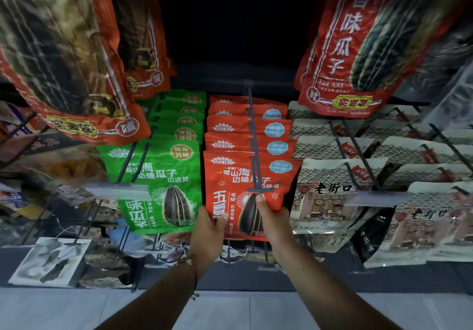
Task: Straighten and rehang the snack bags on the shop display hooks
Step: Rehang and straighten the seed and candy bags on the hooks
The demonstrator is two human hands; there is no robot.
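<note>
The left hand (pixel 207 230) is pinching the near-left edge of the front red snack bag (pixel 239 183), thumb on its face. The glossy bag, showing a striped seed, is hanging on the centre hook (pixel 256 150). The right hand (pixel 272 218) is gripping its near-right part.

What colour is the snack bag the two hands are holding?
Orange-red, with a dark striped seed pictured on it; the front bag shows best in the head view.

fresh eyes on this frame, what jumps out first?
Both hands, left and right, grip the front orange-red seed bag at centre, hanging on its hook. A row of green bags hangs to its left, and big red bags loom at the top corners.
</note>
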